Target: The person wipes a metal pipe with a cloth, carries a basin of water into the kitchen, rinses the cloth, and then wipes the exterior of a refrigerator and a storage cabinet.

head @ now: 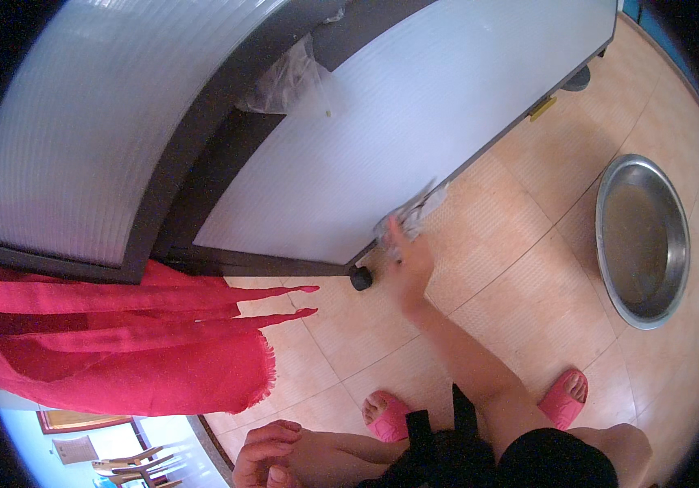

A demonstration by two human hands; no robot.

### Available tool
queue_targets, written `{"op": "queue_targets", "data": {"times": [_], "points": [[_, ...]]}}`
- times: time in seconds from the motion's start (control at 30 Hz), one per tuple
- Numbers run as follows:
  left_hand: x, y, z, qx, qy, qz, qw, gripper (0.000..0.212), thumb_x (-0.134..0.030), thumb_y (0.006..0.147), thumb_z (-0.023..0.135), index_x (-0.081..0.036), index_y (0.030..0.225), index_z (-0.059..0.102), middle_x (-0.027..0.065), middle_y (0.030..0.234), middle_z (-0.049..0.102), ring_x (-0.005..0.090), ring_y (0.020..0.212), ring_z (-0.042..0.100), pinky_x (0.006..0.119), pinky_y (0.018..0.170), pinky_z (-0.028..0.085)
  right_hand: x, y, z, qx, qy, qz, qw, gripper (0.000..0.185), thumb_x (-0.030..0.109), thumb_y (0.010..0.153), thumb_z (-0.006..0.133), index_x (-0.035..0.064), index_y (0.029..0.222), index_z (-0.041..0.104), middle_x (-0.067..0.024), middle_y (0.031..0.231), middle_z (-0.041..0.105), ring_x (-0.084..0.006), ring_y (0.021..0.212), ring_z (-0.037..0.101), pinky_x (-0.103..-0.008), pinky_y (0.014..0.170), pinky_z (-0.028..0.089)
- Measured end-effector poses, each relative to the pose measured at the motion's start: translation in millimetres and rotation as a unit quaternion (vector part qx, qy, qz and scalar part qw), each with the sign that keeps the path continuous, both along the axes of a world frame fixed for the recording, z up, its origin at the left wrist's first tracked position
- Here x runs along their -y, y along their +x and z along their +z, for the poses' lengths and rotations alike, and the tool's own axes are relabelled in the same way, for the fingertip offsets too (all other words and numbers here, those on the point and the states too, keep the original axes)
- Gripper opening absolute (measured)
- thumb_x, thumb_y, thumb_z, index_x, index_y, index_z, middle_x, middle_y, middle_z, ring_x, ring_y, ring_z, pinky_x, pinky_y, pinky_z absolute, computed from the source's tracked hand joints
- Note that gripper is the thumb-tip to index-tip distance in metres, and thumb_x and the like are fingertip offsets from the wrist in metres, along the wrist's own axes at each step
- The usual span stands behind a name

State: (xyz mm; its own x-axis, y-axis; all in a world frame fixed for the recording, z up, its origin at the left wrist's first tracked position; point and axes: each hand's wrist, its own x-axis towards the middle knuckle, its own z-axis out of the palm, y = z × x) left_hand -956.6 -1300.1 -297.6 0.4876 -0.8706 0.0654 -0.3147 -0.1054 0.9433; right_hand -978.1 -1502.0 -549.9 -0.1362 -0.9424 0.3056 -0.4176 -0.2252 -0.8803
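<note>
My right hand [409, 262] holds a crumpled greyish-white cloth [419, 213] against the lower edge of a white ribbed panel [386, 134] in a dark frame. Hand and cloth are somewhat blurred. Close to the hand, a round black foot [360, 279] stands under the panel's corner. At the bottom of the view, my left hand [270, 448] is by my left knee, its fingers slightly apart and nothing seen in it; part of the hand is cut off.
A metal basin [636, 244] with murky liquid stands on the tiled floor [502, 244] at the right. Red fabric [142, 360] with ties hangs at the left. A clear plastic bag [294, 79] hangs on the dark frame. My feet wear pink slippers [391, 418].
</note>
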Motion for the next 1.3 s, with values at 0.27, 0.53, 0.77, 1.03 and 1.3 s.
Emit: {"op": "queue_targets", "data": {"times": [0.27, 0.53, 0.77, 1.03, 1.3], "points": [[-2, 1, 1, -0.007, -0.002, -0.005, 1.000, 0.024, -0.017, 0.083, 0.048, 0.004, 0.094, 0.050, 0.0206, 0.099, 0.050, 0.0301, 0.098, 0.048, 0.036, 0.083, 0.041, 22, 2, -11, 0.130, -0.009, -0.091, 0.987, 0.063, -0.003, 0.051, 0.062, 0.0181, 0.110, 0.056, -0.0111, 0.068, 0.050, -0.0273, 0.066, 0.049, -0.0368, 0.056, 0.040], [0, 0, 3, -0.004, -0.004, -0.003, 1.000, 0.024, -0.017, 0.082, 0.048, 0.004, 0.093, 0.050, 0.0204, 0.098, 0.050, 0.0299, 0.097, 0.048, 0.036, 0.083, 0.041, 2, 2, 1, 0.020, -0.019, -0.001, 1.000, 0.051, -0.013, 0.063, 0.052, 0.0099, 0.108, 0.056, -0.0105, 0.078, 0.059, -0.0192, 0.067, 0.054, -0.0289, 0.060, 0.042], [-4, -4, 3, -0.005, -0.017, 0.003, 1.000, 0.024, -0.019, 0.082, 0.049, 0.003, 0.092, 0.050, 0.0200, 0.097, 0.051, 0.0295, 0.097, 0.048, 0.036, 0.083, 0.041, 58, -21, -15, 0.170, 0.000, -0.172, 0.970, 0.051, -0.011, 0.063, 0.054, 0.0102, 0.109, 0.056, -0.0101, 0.080, 0.060, -0.0196, 0.067, 0.054, -0.0299, 0.063, 0.042], [-1, -7, 5, 0.001, -0.008, 0.003, 1.000, 0.025, -0.019, 0.082, 0.048, 0.003, 0.092, 0.050, 0.0201, 0.096, 0.051, 0.0296, 0.096, 0.048, 0.036, 0.082, 0.040, 17, -4, -16, 0.097, -0.039, -0.051, 0.993, 0.046, -0.002, 0.063, 0.056, 0.0125, 0.107, 0.057, -0.0158, 0.080, 0.059, -0.0280, 0.070, 0.054, -0.0351, 0.064, 0.043], [2, -4, 3, 0.014, 0.002, -0.008, 1.000, 0.024, -0.018, 0.082, 0.048, 0.004, 0.093, 0.049, 0.0206, 0.097, 0.050, 0.0303, 0.097, 0.047, 0.036, 0.082, 0.041, 7, 11, 15, 0.090, -0.052, 0.006, 0.995, 0.056, -0.009, 0.054, 0.057, 0.0153, 0.105, 0.059, -0.0118, 0.079, 0.059, -0.0286, 0.069, 0.054, -0.0345, 0.062, 0.043]]}}
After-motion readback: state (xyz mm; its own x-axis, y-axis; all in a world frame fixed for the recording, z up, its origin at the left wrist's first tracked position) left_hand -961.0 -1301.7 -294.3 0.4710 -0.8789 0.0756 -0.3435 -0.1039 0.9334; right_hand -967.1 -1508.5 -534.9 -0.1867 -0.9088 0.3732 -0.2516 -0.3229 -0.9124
